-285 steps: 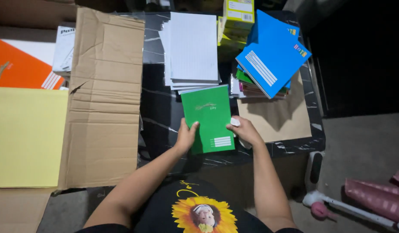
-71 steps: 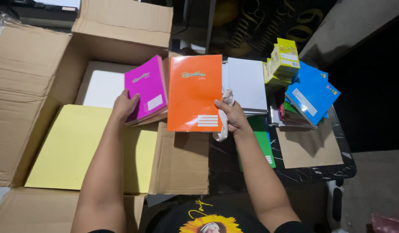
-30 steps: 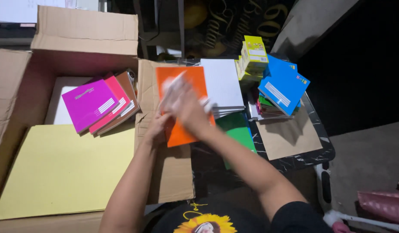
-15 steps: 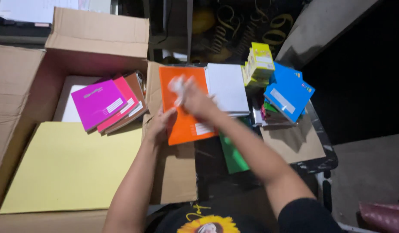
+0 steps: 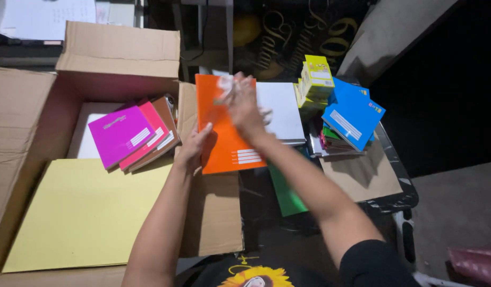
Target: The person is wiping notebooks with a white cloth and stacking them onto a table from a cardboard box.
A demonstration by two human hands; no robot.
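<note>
The right hand (image 5: 243,106) is motion-blurred, so its fingers and the whitish scrap it holds cannot be made out. It covers part of the orange notebook (image 5: 227,138), which hides most of the green notebook (image 5: 286,191).

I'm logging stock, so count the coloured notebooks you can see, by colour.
Orange notebook: 1
Magenta notebook: 1
Pink notebook: 1
Brown notebook: 1
Green notebook: 1
Blue notebook: at least 1
Total: 6 or more; the right-hand stack hides others.
</note>
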